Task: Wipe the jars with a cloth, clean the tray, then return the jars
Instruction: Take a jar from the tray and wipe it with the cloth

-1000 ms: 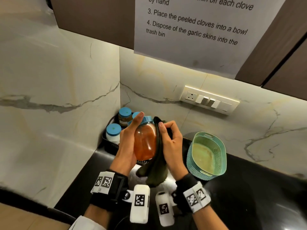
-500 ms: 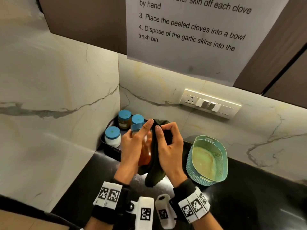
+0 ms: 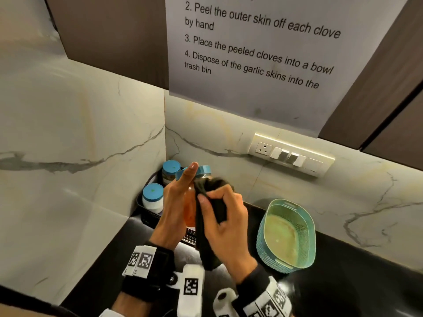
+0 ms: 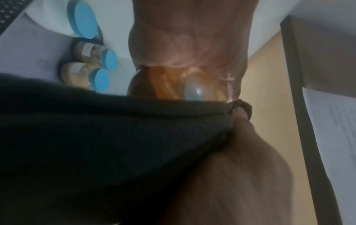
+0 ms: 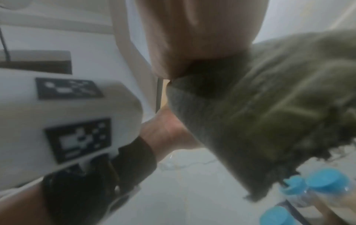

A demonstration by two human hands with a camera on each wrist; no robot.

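Sliding the cloth [image 3: 207, 216] up toward the lid, my right hand [image 3: 225, 223] grips it while my left hand [image 3: 176, 202] still clasps the orange jar [image 3: 190, 209]; wiping continues.

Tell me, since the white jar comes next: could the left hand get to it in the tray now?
Probably not yet: the left hand grips the orange jar. The white jar stands uncovered just beside it.

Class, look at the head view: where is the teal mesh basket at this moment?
The teal mesh basket sits on the dark counter to the right of the right hand, below the switch plate.
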